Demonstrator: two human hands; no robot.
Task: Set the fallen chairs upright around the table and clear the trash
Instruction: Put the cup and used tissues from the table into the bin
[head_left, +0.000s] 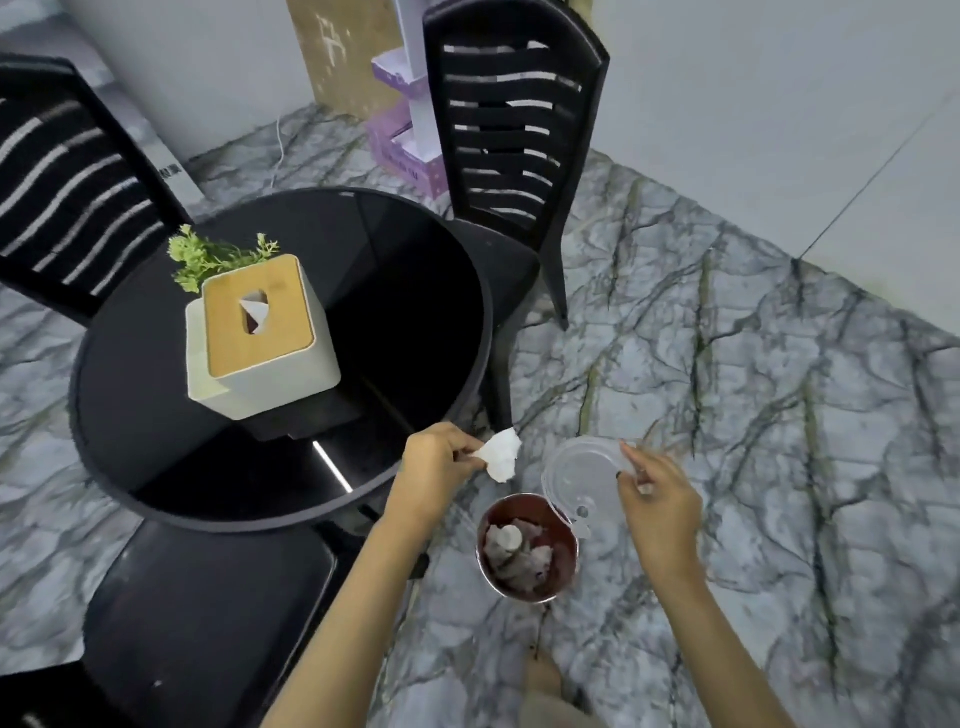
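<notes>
Tissue going into the bin.
Left hand (434, 467) pinches tissue (500, 454); right hand (657, 499) pinches lid (582, 475), seemingly hinged. Centre over bin (566, 558), then release.

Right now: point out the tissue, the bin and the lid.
tissue (500, 456), head view, middle of the crumpled wad.
bin (563, 564), head view, red inner wall at right.
lid (579, 475), head view, centre of the clear disc.
</notes>
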